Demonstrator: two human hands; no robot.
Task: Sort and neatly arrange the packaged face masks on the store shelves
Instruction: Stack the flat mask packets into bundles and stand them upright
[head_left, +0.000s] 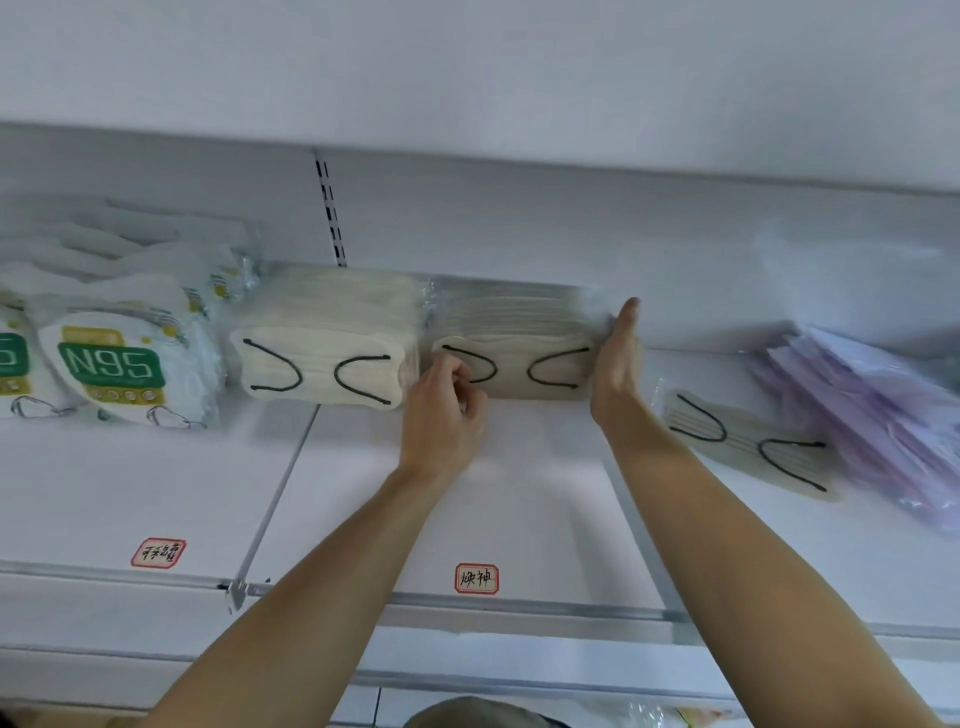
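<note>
A row of grey-beige packaged masks (519, 332) with black ear loops stands upright at the back of the white shelf (519, 499). My left hand (444, 410) has curled fingers at the row's lower left front corner and seems to pinch the front pack. My right hand (618, 364) presses flat, fingers straight, against the row's right end. A cream mask row (332, 332) stands directly to the left. One loose grey-beige mask pack (748, 447) lies flat to the right.
White N95 packs (114, 364) stand at the far left. A pile of lilac mask packs (872, 415) leans at the right. Two red-framed labels (476, 578) (158, 552) sit near the shelf's front edge. A slotted upright (330, 213) runs up the back wall.
</note>
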